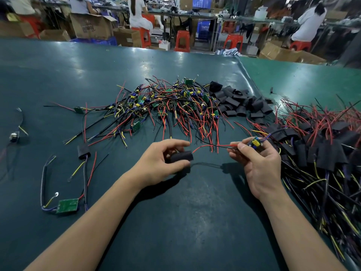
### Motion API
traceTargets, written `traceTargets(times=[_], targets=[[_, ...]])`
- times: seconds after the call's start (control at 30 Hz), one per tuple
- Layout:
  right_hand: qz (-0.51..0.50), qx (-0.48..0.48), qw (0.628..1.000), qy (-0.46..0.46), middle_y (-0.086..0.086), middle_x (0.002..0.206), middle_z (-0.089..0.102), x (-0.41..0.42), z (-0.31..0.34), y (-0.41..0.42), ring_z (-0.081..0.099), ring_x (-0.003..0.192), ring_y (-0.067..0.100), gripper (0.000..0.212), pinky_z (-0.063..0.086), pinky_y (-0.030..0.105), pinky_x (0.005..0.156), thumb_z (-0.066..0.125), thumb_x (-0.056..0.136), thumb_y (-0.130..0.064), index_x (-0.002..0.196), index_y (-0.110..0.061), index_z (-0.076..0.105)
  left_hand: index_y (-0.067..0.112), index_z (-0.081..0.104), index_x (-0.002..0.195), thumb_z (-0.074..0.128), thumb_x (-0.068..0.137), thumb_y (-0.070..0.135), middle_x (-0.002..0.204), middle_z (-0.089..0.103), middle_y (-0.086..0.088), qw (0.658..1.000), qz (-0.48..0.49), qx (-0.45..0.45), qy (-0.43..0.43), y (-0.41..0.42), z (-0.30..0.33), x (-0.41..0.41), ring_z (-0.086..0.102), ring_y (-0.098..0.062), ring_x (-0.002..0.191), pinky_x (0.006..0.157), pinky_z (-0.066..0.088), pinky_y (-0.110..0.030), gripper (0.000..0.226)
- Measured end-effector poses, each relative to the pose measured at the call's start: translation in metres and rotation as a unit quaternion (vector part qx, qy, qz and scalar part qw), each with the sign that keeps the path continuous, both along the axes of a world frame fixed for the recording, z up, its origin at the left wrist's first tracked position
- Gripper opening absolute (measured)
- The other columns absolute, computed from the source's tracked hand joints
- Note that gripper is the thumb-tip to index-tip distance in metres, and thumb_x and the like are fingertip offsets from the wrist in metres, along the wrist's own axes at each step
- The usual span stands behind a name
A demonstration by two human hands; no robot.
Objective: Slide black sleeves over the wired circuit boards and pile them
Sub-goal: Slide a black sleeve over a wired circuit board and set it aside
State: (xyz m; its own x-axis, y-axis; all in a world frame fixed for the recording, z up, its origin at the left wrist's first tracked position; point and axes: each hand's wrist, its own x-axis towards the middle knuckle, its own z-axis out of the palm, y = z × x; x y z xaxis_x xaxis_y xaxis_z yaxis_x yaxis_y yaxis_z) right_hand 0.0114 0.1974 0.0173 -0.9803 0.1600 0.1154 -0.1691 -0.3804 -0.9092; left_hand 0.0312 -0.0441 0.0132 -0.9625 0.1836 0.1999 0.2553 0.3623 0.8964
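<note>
Many sleeved boards (322, 151) already lie piled at the bench's right edge while our left hand (162, 159) pinches a black sleeve (181, 156), our right hand (257, 159) a bare circuit board (255, 143) (a large unsleeved heap (172, 102) remains).

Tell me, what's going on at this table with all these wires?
A person is fitting black sleeves over small wired circuit boards. The left hand holds a black sleeve; the right hand pinches a board, whose red and black wires are threaded into the sleeve. Bare boards and loose sleeves lie ahead; finished ones pile up on the right.
</note>
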Motion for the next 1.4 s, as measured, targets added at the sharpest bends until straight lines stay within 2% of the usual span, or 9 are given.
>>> traceTargets(times=[0.13, 0.23, 0.43, 0.6, 0.8, 0.9, 1.07, 1.27, 1.4], targets=[[0.004, -0.019, 1.0, -0.003, 0.012, 0.076, 0.072, -0.0003, 0.0005, 0.0003, 0.071, 0.069, 0.028, 0.021, 0.059, 0.028, 0.063, 0.055, 0.09, 0.012, 0.084, -0.008, 0.058, 0.016, 0.064, 0.114, 0.075, 0.079, -0.002, 0.107, 0.067, -0.01, 0.993, 0.015, 0.114, -0.004, -0.0028, 0.003, 0.0004, 0.065, -0.007, 0.094, 0.089, 0.052, -0.023, 0.041], [-0.001, -0.011, 1.0, -0.001, 0.012, 0.077, 0.072, -0.0008, -0.0009, -0.0002, 0.071, 0.07, 0.029, 0.021, 0.058, 0.027, 0.064, 0.056, 0.09, 0.012, 0.084, -0.008, 0.058, 0.013, 0.061, 0.113, 0.075, 0.076, -0.004, 0.104, 0.064, -0.009, 0.988, 0.008, 0.151, -0.003, -0.002, 0.0024, 0.0015, 0.063, -0.007, 0.096, 0.091, 0.051, -0.023, 0.043], [-0.022, -0.007, 1.0, 0.008, 0.011, 0.078, 0.074, -0.0016, -0.0025, -0.0031, 0.071, 0.072, 0.025, 0.021, 0.058, 0.026, 0.065, 0.057, 0.09, 0.012, 0.084, -0.007, 0.059, 0.01, 0.061, 0.107, 0.077, 0.067, 0.008, 0.102, 0.065, -0.006, 0.985, 0.006, 0.171, 0.015, -0.0001, 0.0011, 0.0008, 0.064, -0.005, 0.093, 0.089, 0.052, -0.02, 0.043], [0.012, -0.006, 1.0, 0.0, 0.014, 0.081, 0.074, 0.0, -0.0023, -0.0054, 0.072, 0.077, 0.028, 0.018, 0.058, 0.027, 0.067, 0.058, 0.089, 0.011, 0.085, -0.007, 0.059, 0.015, 0.062, 0.101, 0.08, 0.066, 0.01, 0.098, 0.066, 0.001, 0.983, 0.026, 0.176, 0.039, 0.0028, -0.0022, -0.0007, 0.063, -0.006, 0.091, 0.087, 0.051, -0.021, 0.04], [0.04, 0.013, 0.999, -0.011, 0.015, 0.083, 0.074, 0.0014, -0.0029, -0.0067, 0.073, 0.077, 0.031, 0.017, 0.058, 0.026, 0.066, 0.058, 0.088, 0.01, 0.085, -0.007, 0.06, 0.013, 0.058, 0.099, 0.082, 0.07, -0.001, 0.097, 0.063, 0.002, 0.974, 0.055, 0.209, 0.075, 0.0044, -0.0046, -0.0046, 0.061, -0.015, 0.093, 0.091, 0.049, -0.032, 0.04], [0.037, 0.018, 0.999, -0.015, 0.015, 0.083, 0.074, 0.0003, -0.0039, -0.0055, 0.073, 0.079, 0.031, 0.017, 0.058, 0.026, 0.067, 0.058, 0.088, 0.011, 0.086, -0.006, 0.059, 0.01, 0.057, 0.099, 0.08, 0.069, 0.001, 0.097, 0.063, -0.001, 0.97, 0.051, 0.225, 0.074, 0.0056, -0.0049, -0.005, 0.062, -0.02, 0.092, 0.09, 0.05, -0.036, 0.039], [0.039, 0.037, 0.998, -0.013, 0.013, 0.083, 0.074, -0.0005, -0.0063, -0.0051, 0.072, 0.078, 0.029, 0.017, 0.058, 0.027, 0.068, 0.059, 0.087, 0.011, 0.086, -0.006, 0.059, 0.008, 0.055, 0.099, 0.076, 0.072, -0.012, 0.097, 0.062, -0.004, 0.97, 0.041, 0.228, 0.074, 0.0052, -0.0041, -0.0054, 0.065, -0.012, 0.087, 0.085, 0.052, -0.024, 0.04], [0.029, 0.077, 0.997, 0.016, 0.012, 0.084, 0.074, -0.0003, -0.009, -0.0042, 0.072, 0.079, 0.025, 0.02, 0.059, 0.029, 0.07, 0.061, 0.087, 0.012, 0.086, -0.008, 0.061, 0.011, 0.057, 0.099, 0.077, 0.069, 0.003, 0.098, 0.065, -0.005, 0.973, 0.043, 0.212, 0.077, 0.0058, -0.0044, -0.0043, 0.066, -0.017, 0.089, 0.087, 0.051, -0.032, 0.038], [-0.001, 0.114, 0.992, 0.048, 0.013, 0.087, 0.075, -0.0005, -0.0084, -0.0015, 0.073, 0.081, 0.026, 0.025, 0.059, 0.029, 0.071, 0.062, 0.087, 0.012, 0.084, -0.013, 0.063, 0.012, 0.058, 0.1, 0.078, 0.069, 0.003, 0.099, 0.065, -0.004, 0.975, 0.042, 0.198, 0.092, 0.0056, -0.0061, -0.0042, 0.065, -0.014, 0.09, 0.087, 0.051, -0.025, 0.038]])
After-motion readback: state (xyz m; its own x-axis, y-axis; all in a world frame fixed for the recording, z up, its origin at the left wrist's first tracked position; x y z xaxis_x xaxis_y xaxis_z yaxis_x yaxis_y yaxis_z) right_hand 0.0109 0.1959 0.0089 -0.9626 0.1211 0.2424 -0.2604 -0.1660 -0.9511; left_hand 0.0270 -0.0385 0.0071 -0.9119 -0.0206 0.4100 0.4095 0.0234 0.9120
